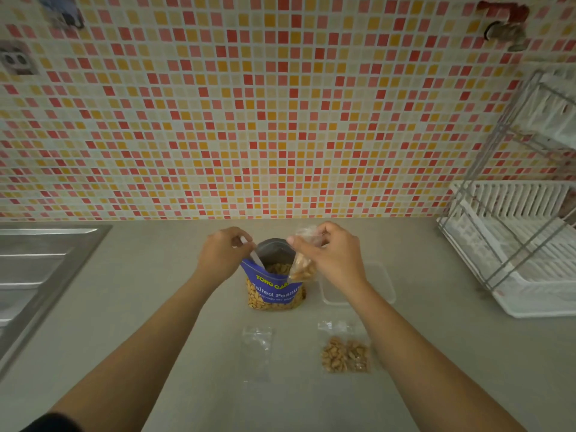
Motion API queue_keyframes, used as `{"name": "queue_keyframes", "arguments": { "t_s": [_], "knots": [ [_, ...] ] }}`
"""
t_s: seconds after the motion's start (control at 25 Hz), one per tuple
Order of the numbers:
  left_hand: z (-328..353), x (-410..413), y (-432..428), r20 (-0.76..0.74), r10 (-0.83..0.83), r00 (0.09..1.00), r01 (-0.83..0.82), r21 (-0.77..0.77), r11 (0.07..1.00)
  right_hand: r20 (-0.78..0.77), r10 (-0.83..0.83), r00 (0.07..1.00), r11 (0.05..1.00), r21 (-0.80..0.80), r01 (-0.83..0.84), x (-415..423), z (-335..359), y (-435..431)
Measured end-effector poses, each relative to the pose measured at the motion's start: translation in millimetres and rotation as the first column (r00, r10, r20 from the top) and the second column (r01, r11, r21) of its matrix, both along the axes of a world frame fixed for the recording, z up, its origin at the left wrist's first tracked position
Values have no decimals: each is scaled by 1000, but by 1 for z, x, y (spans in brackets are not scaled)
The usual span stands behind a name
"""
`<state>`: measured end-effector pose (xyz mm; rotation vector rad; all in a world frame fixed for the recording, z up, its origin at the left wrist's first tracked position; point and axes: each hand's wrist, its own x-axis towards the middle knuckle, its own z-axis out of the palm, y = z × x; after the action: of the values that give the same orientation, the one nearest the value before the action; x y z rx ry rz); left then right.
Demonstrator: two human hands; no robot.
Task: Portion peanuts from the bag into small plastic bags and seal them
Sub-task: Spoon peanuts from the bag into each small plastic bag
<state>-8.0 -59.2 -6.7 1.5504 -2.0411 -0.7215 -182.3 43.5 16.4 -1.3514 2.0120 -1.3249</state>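
Note:
A blue bag of salted peanuts (274,291) stands open on the counter, peanuts visible inside. My left hand (223,255) grips a spoon (257,260) whose end dips into the bag's mouth. My right hand (330,257) pinches a small clear plastic bag (302,266), partly filled with peanuts, by its top, hanging beside the big bag's rim. A filled small bag (344,353) lies flat on the counter in front, to the right. An empty small bag (257,344) lies to its left.
A clear plastic container (383,285) sits right of the peanut bag, partly behind my right forearm. A steel sink (37,269) fills the left side. A white dish rack (511,251) stands at the right. A tiled wall backs the counter.

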Motion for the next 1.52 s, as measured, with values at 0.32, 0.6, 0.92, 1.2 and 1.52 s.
{"name": "queue_keyframes", "arguments": {
  "t_s": [0.32,0.6,0.92,1.2,1.52],
  "knots": [
    [0,-6,78,-333,-231,914,249,11,968,73,-8,997,999,-33,10,-5,-4,16],
    [-61,-25,124,-663,-3,748,428,480,766,400,37,916,948,277,-160,-12,-65,40],
    [-115,-24,136,-504,241,829,289,756,587,601,84,795,891,312,-330,-26,-125,58],
    [-130,-38,141,-373,297,879,65,711,700,17,33,999,925,378,-38,-21,-158,42],
    [-147,-35,142,41,-230,972,205,327,923,-253,231,939,889,447,-99,-14,-172,35]
  ]
}}
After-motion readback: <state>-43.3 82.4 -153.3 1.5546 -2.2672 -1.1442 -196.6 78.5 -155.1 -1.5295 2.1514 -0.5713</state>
